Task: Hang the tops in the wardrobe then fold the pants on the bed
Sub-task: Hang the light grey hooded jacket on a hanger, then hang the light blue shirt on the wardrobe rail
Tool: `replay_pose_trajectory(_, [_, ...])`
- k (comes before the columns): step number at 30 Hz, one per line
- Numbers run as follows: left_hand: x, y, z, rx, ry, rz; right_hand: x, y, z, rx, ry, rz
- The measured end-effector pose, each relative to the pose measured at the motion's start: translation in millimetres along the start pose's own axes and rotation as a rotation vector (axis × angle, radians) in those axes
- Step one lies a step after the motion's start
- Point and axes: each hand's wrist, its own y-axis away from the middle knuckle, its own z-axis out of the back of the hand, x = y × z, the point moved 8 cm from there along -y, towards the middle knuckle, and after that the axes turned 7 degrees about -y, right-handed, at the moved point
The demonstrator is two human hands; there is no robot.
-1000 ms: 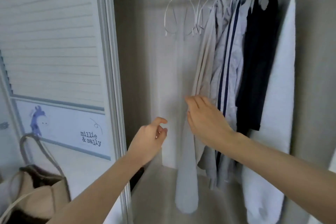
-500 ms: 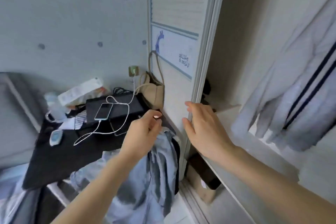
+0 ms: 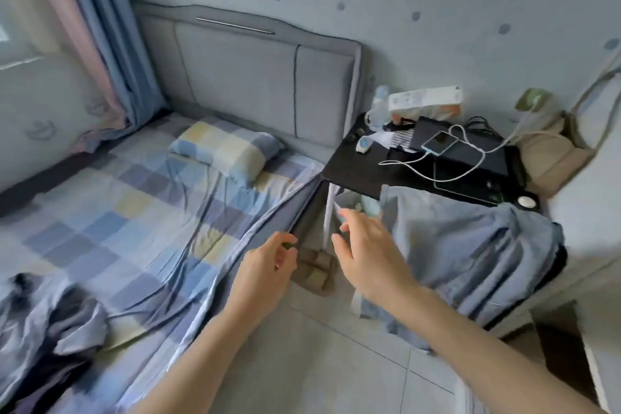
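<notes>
Both hands (image 3: 316, 262) empty; blue garment (image 3: 470, 245) just right, draped.

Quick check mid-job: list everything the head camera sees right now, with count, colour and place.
bed: one, blue-yellow checked sheet, left
pillow: one, checked, by the headboard
headboard: one, grey, behind the bed
curtain: one, blue and pink, upper left
clothes: one dark and grey pile, on the bed, lower left
table: one, black, right of the bed
phone: one, light blue, on the table, white cable plugged in
jeans: one, light blue, draped over the table's near edge
bag: one, beige, far right
hands: left and right, empty, over the floor between bed and table
</notes>
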Motion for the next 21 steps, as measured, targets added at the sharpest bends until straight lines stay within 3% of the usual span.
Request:
replay_pose_trajectory(7, [187.8,119.9,118.4,-0.160,-0.112,0.414,157.0,5.3,-157.6,0.282,-0.110,0.212])
replay_pose_trajectory(16, [378.2,258.1,239.1,-0.161,-0.065,0.677,343.7,50.8,-351.9,0.612,-0.094,0.302])
replay_pose_trajectory(21, [464.8,302.3,288.1,-0.168,-0.051,0.855,411.2,60.7,-440.9,0.753,-0.050,0.309])
